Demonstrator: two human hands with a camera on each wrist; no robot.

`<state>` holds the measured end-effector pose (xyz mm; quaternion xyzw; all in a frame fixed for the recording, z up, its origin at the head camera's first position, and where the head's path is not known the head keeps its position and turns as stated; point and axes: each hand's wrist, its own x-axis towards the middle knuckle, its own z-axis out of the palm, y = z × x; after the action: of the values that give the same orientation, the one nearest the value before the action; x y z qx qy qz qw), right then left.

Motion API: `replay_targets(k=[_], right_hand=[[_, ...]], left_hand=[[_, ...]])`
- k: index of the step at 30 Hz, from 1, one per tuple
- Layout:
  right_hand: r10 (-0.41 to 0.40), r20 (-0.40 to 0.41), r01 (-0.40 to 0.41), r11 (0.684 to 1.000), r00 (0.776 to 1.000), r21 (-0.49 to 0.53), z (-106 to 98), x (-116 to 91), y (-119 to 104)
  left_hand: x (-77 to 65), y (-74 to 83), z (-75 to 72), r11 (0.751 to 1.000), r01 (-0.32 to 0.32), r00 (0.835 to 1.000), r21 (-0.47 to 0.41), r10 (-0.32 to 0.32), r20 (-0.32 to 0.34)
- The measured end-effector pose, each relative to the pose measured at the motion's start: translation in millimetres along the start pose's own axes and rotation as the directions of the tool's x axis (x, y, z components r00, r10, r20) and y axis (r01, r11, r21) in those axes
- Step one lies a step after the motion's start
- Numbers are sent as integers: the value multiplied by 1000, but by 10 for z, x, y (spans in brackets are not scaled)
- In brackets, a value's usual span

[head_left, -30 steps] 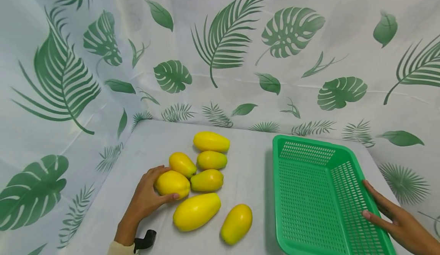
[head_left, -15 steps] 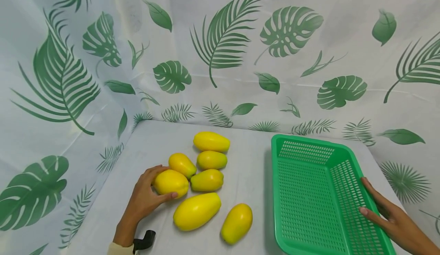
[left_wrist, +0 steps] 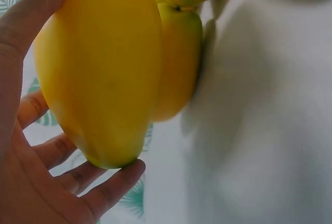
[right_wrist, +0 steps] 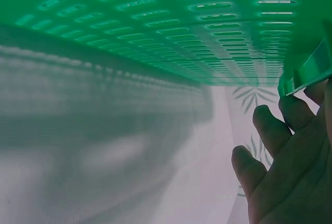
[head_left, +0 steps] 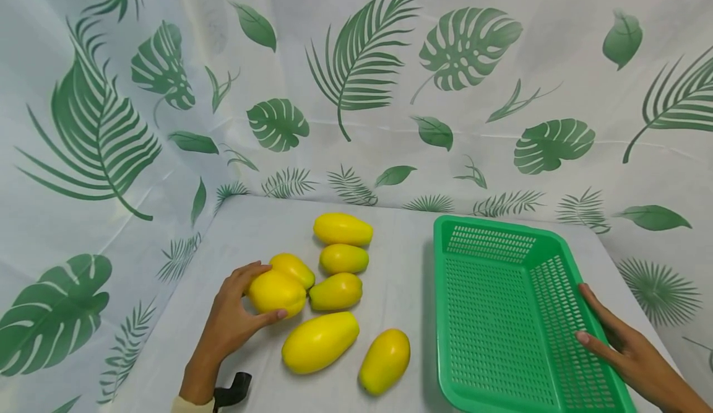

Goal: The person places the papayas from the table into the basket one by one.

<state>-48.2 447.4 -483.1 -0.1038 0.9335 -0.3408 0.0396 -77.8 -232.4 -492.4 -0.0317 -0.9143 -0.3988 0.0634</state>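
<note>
L grip (head_left: 231, 314) wide round yel. fruit (head_left: 276, 292) (R grip (head_left: 626, 346) narrower, round grn basket rim (head_left: 567, 258))

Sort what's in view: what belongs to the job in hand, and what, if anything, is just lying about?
Likely the job:
papaya-like yellow fruit held in left hand
green slotted basket, held by right hand
six other yellow fruits

Only surroundings:
white tabletop
leaf-print backdrop
black wrist-worn piece

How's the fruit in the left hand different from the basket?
The fruit is yellow; the basket is green. The fruit is smooth and rounded; the basket is boxy and full of holes. The fruit is smaller than the basket. Both are held: the left hand grips one, the right hand the other.
</note>
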Motion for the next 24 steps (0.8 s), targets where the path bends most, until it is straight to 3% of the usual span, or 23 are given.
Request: replay_targets(k=[15,24], right_hand=[[25,26,-26,999,999,24,36,32,-69],[-3,33,1,998,999,61,69,49,-140]], left_hand=[[12,259,-98,996,-92,996,-4,92,-22],[17,553,-119,991,-137,990,-4,137,-18]])
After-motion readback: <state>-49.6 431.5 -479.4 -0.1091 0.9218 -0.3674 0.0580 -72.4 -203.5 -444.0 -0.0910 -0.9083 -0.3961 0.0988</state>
